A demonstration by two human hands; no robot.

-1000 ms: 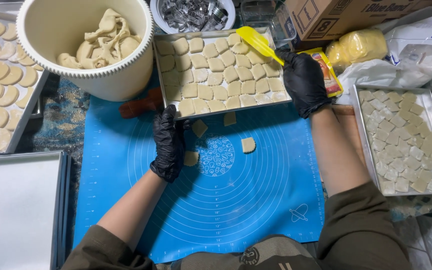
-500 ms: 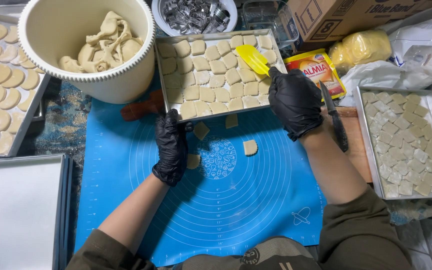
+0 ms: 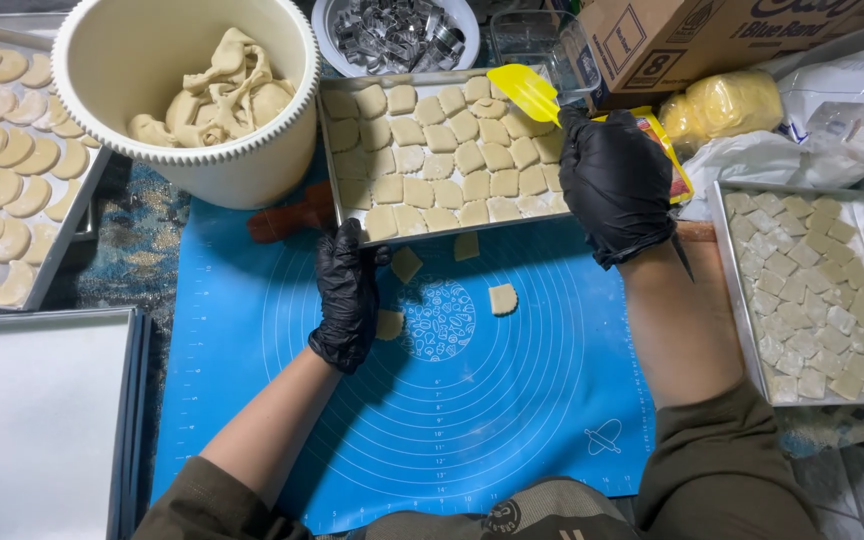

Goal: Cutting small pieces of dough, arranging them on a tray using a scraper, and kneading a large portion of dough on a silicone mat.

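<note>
Blue silicone mat (image 3: pixel 472 420) under a metal tray (image 3: pixel 330 150) of dough pieces, left hand (image 3: pixel 347 295) fingers curled, steadying the tray's near edge, right hand (image 3: pixel 614 185) gripping a yellow spatula (image 3: pixel 524 92) over the tray's right end, loose dough piece (image 3: pixel 502 298) on the mat

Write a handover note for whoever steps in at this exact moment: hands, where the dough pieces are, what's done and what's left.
Left hand, black-gloved, rests on the blue mat at the near edge of the baking tray, a dough piece beside it.
Right hand grips a yellow spatula, its blade over the tray's far right corner.
Done: the tray is nearly full of cut dough pieces.
Left: four loose pieces lie on the mat; dough scraps sit in the white bucket.
</note>
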